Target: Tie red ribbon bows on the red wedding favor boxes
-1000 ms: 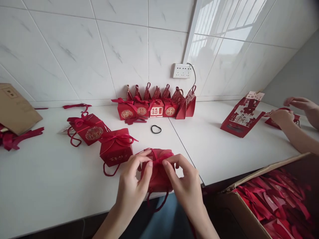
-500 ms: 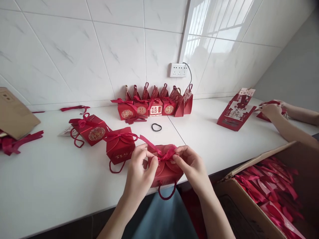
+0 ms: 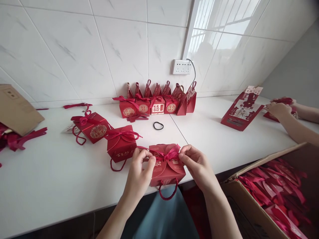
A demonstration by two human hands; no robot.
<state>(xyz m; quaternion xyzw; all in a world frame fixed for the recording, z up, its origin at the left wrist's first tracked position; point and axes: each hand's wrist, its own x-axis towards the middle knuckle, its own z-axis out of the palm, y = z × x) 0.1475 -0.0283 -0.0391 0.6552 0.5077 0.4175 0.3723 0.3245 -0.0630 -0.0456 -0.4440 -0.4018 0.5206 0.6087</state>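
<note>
A small red gift box (image 3: 166,167) with gold print sits at the near edge of the white counter (image 3: 50,179), its cord handle hanging over the edge. A red ribbon (image 3: 167,154) crosses its top in a bow. My left hand (image 3: 140,167) pinches the ribbon's left end beside the box. My right hand (image 3: 195,162) pinches the bow's right loop. Just left of the box stands a finished red box (image 3: 121,143) with a bow.
Another bowed box (image 3: 92,126) lies further left. A row of red boxes (image 3: 157,103) lines the tiled wall under a socket. A black hair tie (image 3: 158,125) lies mid-counter. A cardboard carton of flat red boxes (image 3: 271,192) stands right. Another person's hands (image 3: 280,108) work at the far right.
Both hands have pulled the ribbon ends apart, and the bow on the box now sits tight. The box has turned upright toward me, with its front face showing.
</note>
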